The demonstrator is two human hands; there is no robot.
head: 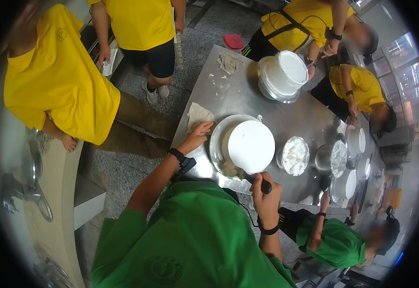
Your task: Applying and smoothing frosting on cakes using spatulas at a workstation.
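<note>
My right hand (pixel 267 194) is closed around the dark handle of a spatula (pixel 247 176), whose blade reaches the lower side of a round cake covered in smooth white cream (pixel 251 146). The cake stands on a metal turntable (pixel 214 144) with cream smears on its rim. At the turntable's left edge, my left hand (pixel 196 138) has its fingers spread, near a crumpled beige cloth (pixel 199 117). Whether its fingertips touch the rim cannot be told. To the right of the cake is a metal bowl of white cream (pixel 295 156).
Across the steel table (pixel 240 97) stands another white cake (pixel 286 72) on a turntable, with a person's hands beside it. A second cloth (pixel 230 62) lies at the far corner. Farther right are a cream bowl (pixel 339 158) and several cakes. People stand around the table.
</note>
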